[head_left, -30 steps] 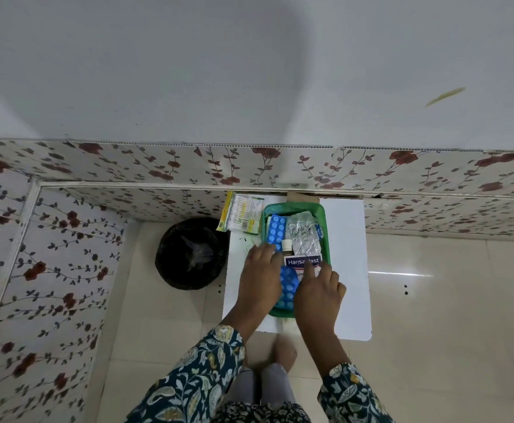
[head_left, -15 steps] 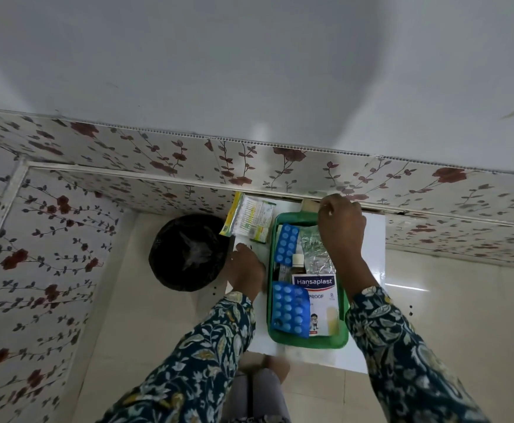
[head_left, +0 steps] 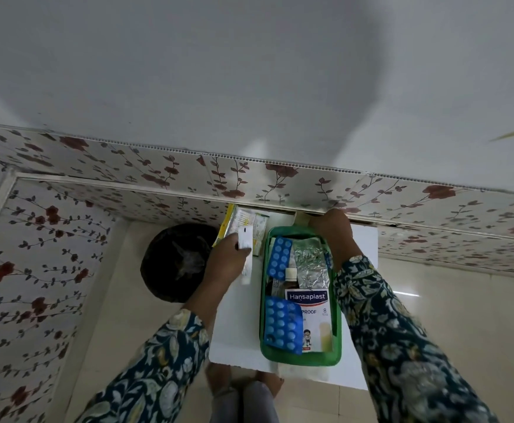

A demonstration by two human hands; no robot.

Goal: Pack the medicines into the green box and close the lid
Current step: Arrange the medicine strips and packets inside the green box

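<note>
The green box (head_left: pixel 336 340) stands open on a white table (head_left: pixel 237 331). Inside lie two blue blister packs (head_left: pixel 280 257), a silver foil strip (head_left: pixel 312 264), a small bottle (head_left: pixel 290 274) and a Hansaplast carton (head_left: pixel 310 303). My left hand (head_left: pixel 223 264) holds a white tube (head_left: pixel 246 251) upright just left of the box. My right hand (head_left: pixel 332 230) is at the box's far end, over a beige piece (head_left: pixel 301 219) by the wall; its fingers are hidden. A yellow-green sachet pack (head_left: pixel 243 221) lies at the table's far left corner.
A black bin (head_left: pixel 176 261) stands on the floor left of the table. A flowered wall panel (head_left: pixel 249 184) runs right behind the table. My feet (head_left: pixel 243 383) show below the table's near edge.
My left hand has lifted a white tube from the table beside the box. My right hand, moved from the medicines to the box's far end, stays there. The view has tilted closer.
</note>
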